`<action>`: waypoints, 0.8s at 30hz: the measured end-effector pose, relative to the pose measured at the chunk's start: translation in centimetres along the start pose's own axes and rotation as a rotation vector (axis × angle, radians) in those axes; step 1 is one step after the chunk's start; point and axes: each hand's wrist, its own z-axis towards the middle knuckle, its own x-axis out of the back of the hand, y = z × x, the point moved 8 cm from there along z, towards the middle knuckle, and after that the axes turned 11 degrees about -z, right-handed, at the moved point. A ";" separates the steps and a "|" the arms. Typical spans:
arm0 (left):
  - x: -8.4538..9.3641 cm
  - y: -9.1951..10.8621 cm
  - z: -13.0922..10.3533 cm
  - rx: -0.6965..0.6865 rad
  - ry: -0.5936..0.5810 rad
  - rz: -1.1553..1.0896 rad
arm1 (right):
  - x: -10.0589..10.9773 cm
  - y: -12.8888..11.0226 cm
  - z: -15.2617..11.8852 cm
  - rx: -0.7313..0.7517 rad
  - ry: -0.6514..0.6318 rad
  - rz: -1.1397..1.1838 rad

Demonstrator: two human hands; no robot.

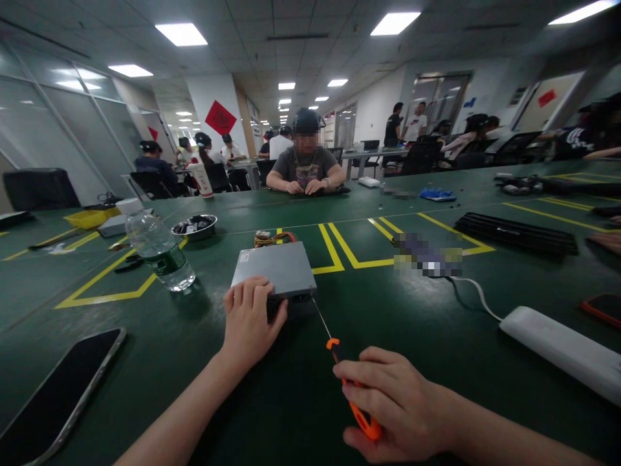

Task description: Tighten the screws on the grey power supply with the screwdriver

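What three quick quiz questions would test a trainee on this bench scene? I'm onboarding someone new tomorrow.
1. True or false: the left hand rests on the grey metal box.
2. Which does the right hand hold? A) phone B) orange-handled screwdriver C) bottle
3. What stands left of the box?

Key:
1. True.
2. B; its tip meets the box's near edge.
3. A clear water bottle.

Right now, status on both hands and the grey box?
Left hand steadying grey box. Right hand grips orange screwdriver, tip at box's near edge. Water bottle stands left, apart.
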 end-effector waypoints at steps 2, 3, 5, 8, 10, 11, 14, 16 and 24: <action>0.0 0.1 0.0 -0.008 0.001 0.010 | -0.2 -0.1 -0.1 0.009 0.007 0.007; 0.0 0.1 0.0 -0.009 0.000 0.015 | -0.3 -0.2 -0.1 0.023 0.004 0.009; 0.0 0.1 0.0 -0.008 -0.003 0.021 | -0.5 -0.5 0.1 0.043 -0.026 0.007; 0.1 0.1 0.0 -0.010 0.000 0.022 | -0.8 -1.0 0.6 0.073 -0.106 -0.022; 0.1 0.2 0.1 -0.016 0.001 0.025 | -0.7 -1.2 0.8 0.085 -0.118 -0.051; 0.1 0.2 0.1 -0.017 0.000 0.027 | -0.6 -1.3 0.9 0.082 -0.101 -0.058; 0.1 0.2 0.1 -0.017 -0.003 0.026 | 0.1 -0.9 0.8 0.043 -0.009 -0.063; 0.1 0.2 0.0 -0.017 -0.004 0.026 | 0.2 -0.7 0.5 0.015 0.029 -0.066; -0.1 0.0 0.0 -0.007 -0.007 0.032 | -0.9 -1.2 0.7 0.074 -0.131 -0.049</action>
